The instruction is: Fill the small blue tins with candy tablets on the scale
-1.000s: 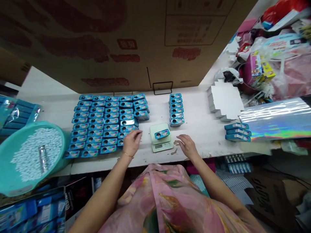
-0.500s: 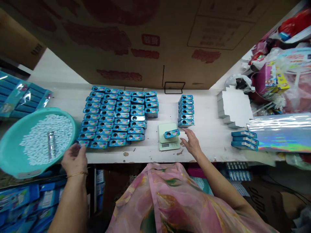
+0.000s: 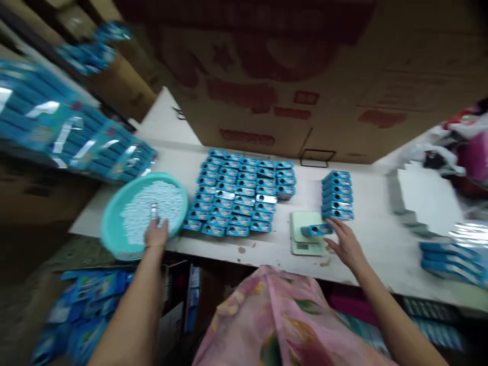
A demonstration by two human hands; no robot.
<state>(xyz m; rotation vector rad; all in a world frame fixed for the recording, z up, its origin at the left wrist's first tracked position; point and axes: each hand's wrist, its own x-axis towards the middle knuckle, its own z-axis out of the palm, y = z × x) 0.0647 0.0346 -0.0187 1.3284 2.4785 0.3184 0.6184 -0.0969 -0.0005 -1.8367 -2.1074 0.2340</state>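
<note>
My left hand (image 3: pixel 156 235) is over the near side of a turquoise basin (image 3: pixel 183 188) full of small white pellets (image 3: pixel 133 213). Its blurred fingers are at the lower end of a shiny metal tube (image 3: pixel 153 210) lying on the pellets; whether they grip it I cannot tell. My right hand (image 3: pixel 345 244) is open, thumb and fingers apart, at the right end of a small blue box (image 3: pixel 317 230). That box rests on a pale green digital scale (image 3: pixel 299 248). Just beyond my right fingers stands a row of similar blue boxes (image 3: pixel 337 197).
Many blue boxes (image 3: pixel 234 198) stand in rows between basin and scale. A large cardboard carton (image 3: pixel 244 112) blocks the back. White cut card (image 3: pixel 430 198) and more blue packs (image 3: pixel 452 259) lie right. Wrapped blue packs (image 3: pixel 76 127) are at left, blue packets (image 3: pixel 84 305) below.
My left hand has gone from the near-left corner of the box rows to the metal tube in the basin. My right hand has come closer to the box on the scale. The view has swung left.
</note>
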